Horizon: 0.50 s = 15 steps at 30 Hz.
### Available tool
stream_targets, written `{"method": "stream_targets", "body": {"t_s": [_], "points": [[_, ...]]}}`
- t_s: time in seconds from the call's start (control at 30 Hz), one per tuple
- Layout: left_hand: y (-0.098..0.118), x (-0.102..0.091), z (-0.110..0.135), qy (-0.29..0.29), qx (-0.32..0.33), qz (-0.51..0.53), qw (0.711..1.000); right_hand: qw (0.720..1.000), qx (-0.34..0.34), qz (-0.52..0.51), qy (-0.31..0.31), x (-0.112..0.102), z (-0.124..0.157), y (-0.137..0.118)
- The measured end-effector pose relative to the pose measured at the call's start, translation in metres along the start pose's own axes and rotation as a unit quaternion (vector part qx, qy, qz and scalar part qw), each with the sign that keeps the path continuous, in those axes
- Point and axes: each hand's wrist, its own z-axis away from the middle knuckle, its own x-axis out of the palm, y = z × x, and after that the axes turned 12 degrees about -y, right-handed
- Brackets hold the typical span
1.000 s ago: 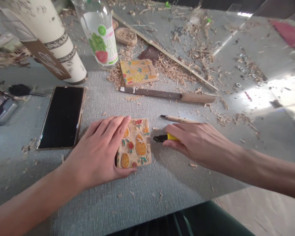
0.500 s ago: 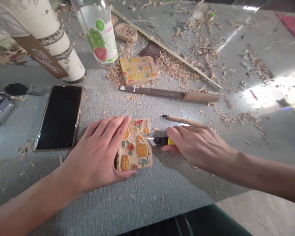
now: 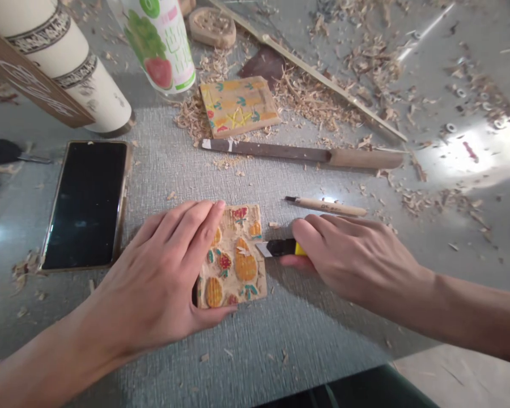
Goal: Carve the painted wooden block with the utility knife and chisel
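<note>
A carved wooden block (image 3: pixel 232 260), painted with orange and red fruits and green leaves, lies on the grey textured table. My left hand (image 3: pixel 165 266) grips its left side, fingers over the far corner and thumb along the near edge. In my right hand (image 3: pixel 348 260) is a yellow and black utility knife (image 3: pixel 283 247), whose blade tip meets the block's right edge beside the large orange fruit. A small pale shaving sits on that fruit. Just beyond my right hand lies a thin carving tool (image 3: pixel 327 206) with a wooden handle.
A phone (image 3: pixel 86 204) lies left of my left hand. Farther back stand a paper cup (image 3: pixel 85 85) and a labelled bottle (image 3: pixel 161 45). A file with a wooden handle (image 3: pixel 289 153), a second painted block (image 3: pixel 240 107) and a long thin strip (image 3: pixel 323 79) lie among wood shavings (image 3: pixel 318 116).
The camera view has moved in slightly closer. Both hands keep their hold, and the knife blade stays at the block's right edge with hardly any shift.
</note>
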Motion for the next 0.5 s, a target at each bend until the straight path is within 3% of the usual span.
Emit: {"method": "stream_targets", "body": {"t_s": [0.23, 0.33, 0.5], "points": [[0.002, -0.001, 0.001, 0.010, -0.003, -0.031, 0.999, 1.000, -0.006, 0.003, 0.023, -0.001, -0.006, 0.001], [0.001, 0.000, 0.002, 0.019, -0.002, -0.035, 0.999, 0.998, -0.042, -0.020, 0.038, 0.000, -0.003, 0.007], [0.001, 0.002, 0.002, 0.014, -0.007, -0.034, 0.999, 0.998, -0.046, -0.045, 0.027, -0.001, 0.001, 0.014]]}}
